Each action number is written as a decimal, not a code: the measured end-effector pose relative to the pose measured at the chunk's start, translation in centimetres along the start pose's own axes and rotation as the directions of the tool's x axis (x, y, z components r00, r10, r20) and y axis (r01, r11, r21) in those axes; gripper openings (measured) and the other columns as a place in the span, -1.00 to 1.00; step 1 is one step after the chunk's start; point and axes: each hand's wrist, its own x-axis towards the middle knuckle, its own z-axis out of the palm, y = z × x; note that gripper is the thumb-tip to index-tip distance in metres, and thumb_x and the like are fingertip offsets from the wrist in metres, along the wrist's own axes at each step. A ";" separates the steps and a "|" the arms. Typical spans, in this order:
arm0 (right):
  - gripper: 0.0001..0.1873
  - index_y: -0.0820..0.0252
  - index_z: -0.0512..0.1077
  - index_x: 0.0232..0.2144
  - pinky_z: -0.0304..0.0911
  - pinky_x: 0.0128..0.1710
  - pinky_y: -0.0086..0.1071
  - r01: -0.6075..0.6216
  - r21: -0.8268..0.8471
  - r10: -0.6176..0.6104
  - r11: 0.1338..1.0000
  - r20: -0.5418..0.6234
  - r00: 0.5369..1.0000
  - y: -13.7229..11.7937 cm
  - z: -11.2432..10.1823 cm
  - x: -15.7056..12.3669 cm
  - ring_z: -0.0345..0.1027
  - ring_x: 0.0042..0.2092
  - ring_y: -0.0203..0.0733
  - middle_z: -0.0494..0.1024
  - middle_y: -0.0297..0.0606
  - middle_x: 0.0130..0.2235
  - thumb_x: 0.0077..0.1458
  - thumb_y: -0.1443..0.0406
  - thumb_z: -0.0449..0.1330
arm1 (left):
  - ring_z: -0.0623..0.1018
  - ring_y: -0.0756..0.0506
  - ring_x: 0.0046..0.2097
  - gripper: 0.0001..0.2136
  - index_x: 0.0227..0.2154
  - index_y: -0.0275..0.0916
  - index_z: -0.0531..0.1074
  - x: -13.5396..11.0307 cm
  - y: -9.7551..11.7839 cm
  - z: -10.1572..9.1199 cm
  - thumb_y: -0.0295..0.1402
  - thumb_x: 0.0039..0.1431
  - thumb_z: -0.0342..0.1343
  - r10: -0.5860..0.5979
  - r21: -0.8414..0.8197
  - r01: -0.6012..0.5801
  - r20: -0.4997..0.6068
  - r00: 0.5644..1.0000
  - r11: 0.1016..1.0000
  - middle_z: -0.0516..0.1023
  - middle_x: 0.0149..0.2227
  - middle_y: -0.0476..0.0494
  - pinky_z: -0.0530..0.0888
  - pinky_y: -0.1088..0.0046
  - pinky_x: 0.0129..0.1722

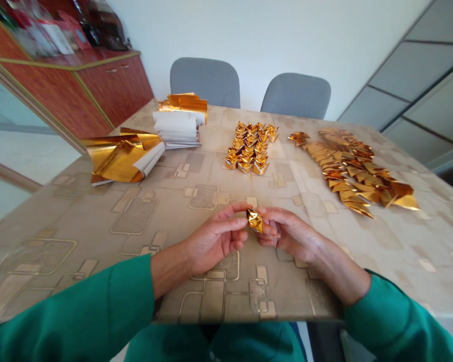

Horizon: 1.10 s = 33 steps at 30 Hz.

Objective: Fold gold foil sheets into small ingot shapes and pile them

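Note:
Both my hands hover close together above the patterned table cover, and a small folded gold foil piece [255,220] is pinched between them. My left hand [214,237] grips its left side with the fingertips, and my right hand [288,233] holds its right side. Straight ahead stands a tight cluster of finished gold foil ingots [248,149]. To the right lies a long heap of flatter folded gold foil pieces [352,171]. Further left are loose gold foil sheets [116,158] and a stack of white-backed sheets [177,128].
The table's near edge runs just past my forearms, with green sleeves [68,311] on both arms. Two grey chairs [205,83] stand behind the far edge. A red-brown cabinet [113,88] with bags on top stands at the back left.

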 end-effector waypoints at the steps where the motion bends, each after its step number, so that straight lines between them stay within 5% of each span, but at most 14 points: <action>1: -0.73 0.21 0.33 -0.52 -0.07 -0.55 -0.47 0.000 -0.025 0.000 1.000 -0.001 1.000 0.0 0.0 0.0 -0.07 -0.58 -0.41 0.20 -0.49 -0.65 0.05 0.19 0.28 | 0.49 0.11 -0.50 -0.76 -0.15 -0.23 0.46 0.0 -0.1 0.0 -0.57 0.11 0.21 -0.008 -0.006 0.008 0.000 1.000 1.000 0.48 -0.40 -0.02 0.49 0.69 -0.53; 8: -0.75 0.20 0.34 -0.48 0.04 -0.47 -0.42 0.127 -0.248 -0.131 0.960 0.003 0.991 -0.4 1.0 -1.2 0.07 -0.53 -0.35 0.28 -0.43 -0.57 0.06 0.14 0.19 | 0.56 0.09 -0.46 -0.77 -0.23 -0.24 0.45 0.0 -0.3 0.1 -0.61 0.07 0.25 0.013 -0.074 -0.013 0.004 1.000 0.997 0.54 -0.39 -0.03 0.57 0.64 -0.43; 17: -0.89 0.19 0.39 -0.31 0.05 -0.42 -0.44 0.212 -0.549 -0.213 0.809 0.062 0.975 -0.1 0.2 -1.5 0.12 -0.42 -0.35 0.34 -0.39 -0.41 0.12 0.27 0.14 | 0.58 0.07 -0.43 -0.76 -0.25 -0.23 0.46 0.0 -0.6 0.1 -0.59 0.03 0.30 0.027 0.016 -0.028 0.043 0.999 0.999 0.54 -0.37 -0.01 0.58 0.64 -0.43; 25: -0.79 0.16 0.31 -0.16 0.11 -0.42 -0.44 0.232 -0.593 -0.246 0.771 0.058 0.968 -0.5 1.2 -1.7 0.20 -0.43 -0.34 0.39 -0.39 -0.41 0.18 0.19 0.13 | 0.60 0.09 -0.40 -0.59 -0.02 -0.13 0.47 0.1 -0.5 0.2 -0.56 0.06 0.29 0.100 0.010 -0.100 0.056 0.993 0.995 0.60 -0.30 -0.01 0.58 0.66 -0.35; 33: -0.82 0.17 0.32 -0.32 0.03 -0.49 -0.46 0.297 -0.623 -0.355 0.724 0.033 0.934 0.0 0.3 -1.0 0.15 -0.51 -0.39 0.33 -0.46 -0.53 0.20 0.17 0.11 | 0.60 0.05 -0.43 -0.75 -0.21 -0.22 0.50 0.2 -1.0 0.2 -0.49 0.03 0.34 0.149 0.198 -0.155 0.044 0.988 0.968 0.61 -0.35 -0.02 0.55 0.63 -0.44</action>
